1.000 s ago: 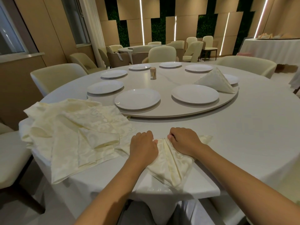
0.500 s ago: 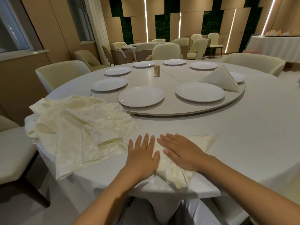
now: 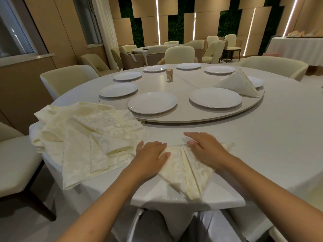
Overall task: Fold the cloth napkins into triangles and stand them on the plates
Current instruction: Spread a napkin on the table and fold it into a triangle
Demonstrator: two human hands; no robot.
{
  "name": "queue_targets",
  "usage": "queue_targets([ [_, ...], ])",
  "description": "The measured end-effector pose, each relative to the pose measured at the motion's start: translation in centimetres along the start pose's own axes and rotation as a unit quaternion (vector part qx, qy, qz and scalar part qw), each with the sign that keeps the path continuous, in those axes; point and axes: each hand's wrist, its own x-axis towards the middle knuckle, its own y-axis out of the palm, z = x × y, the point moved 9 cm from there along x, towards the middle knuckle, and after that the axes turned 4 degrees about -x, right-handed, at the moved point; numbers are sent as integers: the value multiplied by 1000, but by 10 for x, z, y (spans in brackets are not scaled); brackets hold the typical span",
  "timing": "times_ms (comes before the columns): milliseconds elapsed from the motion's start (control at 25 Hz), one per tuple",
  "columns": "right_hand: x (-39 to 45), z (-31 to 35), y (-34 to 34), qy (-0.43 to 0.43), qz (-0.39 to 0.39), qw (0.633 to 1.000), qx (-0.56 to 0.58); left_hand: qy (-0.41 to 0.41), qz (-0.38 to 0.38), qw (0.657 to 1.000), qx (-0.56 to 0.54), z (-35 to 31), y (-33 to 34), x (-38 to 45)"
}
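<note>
**Two flat hands pressing the fold**

Head view: both hands lie on one napkin (image 3: 181, 170) at the near edge of the table (image 3: 279, 137), folded to a point hanging just over that edge. The left hand (image 3: 150, 155) presses its left flap with straight fingers; the right hand (image 3: 206, 151), fingers extended and slightly blurred, rests on the right flap. Neither grips. To crease well, I judge the palms should sweep outward from the centre seam, keeping both flaps meeting evenly. Unfolded napkins (image 3: 83, 137) wait at left; one finished triangle (image 3: 238, 83) stands on a far plate (image 3: 256, 82), and the nearest plate (image 3: 152, 103) is bare.
</note>
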Motion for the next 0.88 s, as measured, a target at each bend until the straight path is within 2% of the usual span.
queue_targets([
  [80,8,-19,-6,34,35,995,-85,26,-15,996,-79,-7,-7,12],
  [200,16,-28,5,56,126,989,-48,5,19,990,-141,-14,-4,29],
  [360,27,-19,6,32,157,985,-61,-24,63,975,-213,-16,-4,49],
  [440,36,-15,-12,32,127,991,-33,-35,65,970,-230,-16,-19,57],
  [520,46,-8,-43,29,65,997,-4,-17,25,967,-252,-21,-52,68],
  [640,52,19,-105,4,-79,997,-1,43,-117,970,-210,-39,-125,74],
  [720,42,46,-137,-27,-149,987,-54,90,-205,964,-144,-52,-160,63],
  [800,21,67,-142,-67,-173,975,-125,142,-255,954,-64,-62,-168,42],
  [880,-5,74,-115,-122,-165,964,-168,228,-256,939,-18,-67,-143,11],
])
